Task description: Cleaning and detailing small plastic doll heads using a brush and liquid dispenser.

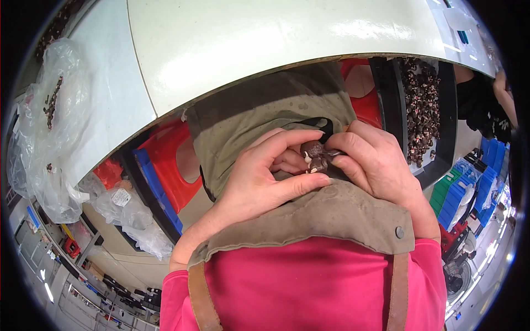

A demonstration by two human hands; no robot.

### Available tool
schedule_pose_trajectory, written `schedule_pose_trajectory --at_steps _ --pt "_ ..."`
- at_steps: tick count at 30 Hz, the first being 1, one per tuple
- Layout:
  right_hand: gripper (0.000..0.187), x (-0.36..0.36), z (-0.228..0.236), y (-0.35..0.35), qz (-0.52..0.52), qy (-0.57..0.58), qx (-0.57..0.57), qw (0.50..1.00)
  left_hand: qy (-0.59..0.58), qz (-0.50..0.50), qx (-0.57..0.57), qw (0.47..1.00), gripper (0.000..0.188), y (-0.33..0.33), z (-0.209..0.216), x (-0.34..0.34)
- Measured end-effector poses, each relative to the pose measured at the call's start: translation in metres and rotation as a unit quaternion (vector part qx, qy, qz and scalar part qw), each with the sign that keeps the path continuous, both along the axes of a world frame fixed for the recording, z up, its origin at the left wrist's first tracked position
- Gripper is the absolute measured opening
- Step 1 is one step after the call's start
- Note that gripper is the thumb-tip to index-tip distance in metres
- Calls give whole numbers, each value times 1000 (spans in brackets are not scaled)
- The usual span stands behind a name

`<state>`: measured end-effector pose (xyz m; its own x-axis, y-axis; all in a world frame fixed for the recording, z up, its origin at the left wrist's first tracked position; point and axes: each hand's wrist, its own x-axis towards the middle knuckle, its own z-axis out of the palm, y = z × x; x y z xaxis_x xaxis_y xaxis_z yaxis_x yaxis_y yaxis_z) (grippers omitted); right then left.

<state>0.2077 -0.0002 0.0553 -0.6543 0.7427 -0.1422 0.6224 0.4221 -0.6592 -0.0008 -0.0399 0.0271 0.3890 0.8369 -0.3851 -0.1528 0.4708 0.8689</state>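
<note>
Above my lap, my left hand [270, 171] holds a small dark-brown figurine [312, 152] with pale pinkish parts between its thumb and fingers. It has a rounded upper part and a second rounded part below. My right hand [375, 157] is closed in a pinch right beside the figurine, thumb and index finger touching or nearly touching its right side. A thin dark sliver shows at those fingertips, too small to name. Beneath both hands lies an olive-brown apron [265, 110] over my lap, with a black loop near the fingers.
A pale table [276, 27] curves across the front. At right, a black tray [406, 105] holds many small brown-and-pink pieces [422, 105]. Clear plastic bags [66, 121] sit at left. Red stools [171, 165] flank my lap. Another person's arm [505, 99] shows at far right, above blue bins [455, 198].
</note>
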Motion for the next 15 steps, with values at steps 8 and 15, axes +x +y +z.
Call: schedule_pose_trajectory --at_steps 8,15 --pt "18 1 -3 1 7 17 1 1000 -12 0 -11 1000 50 1 0 1" --pt "20 2 -1 2 23 0 27 999 -1 -16 -2 1000 50 0 -1 -1"
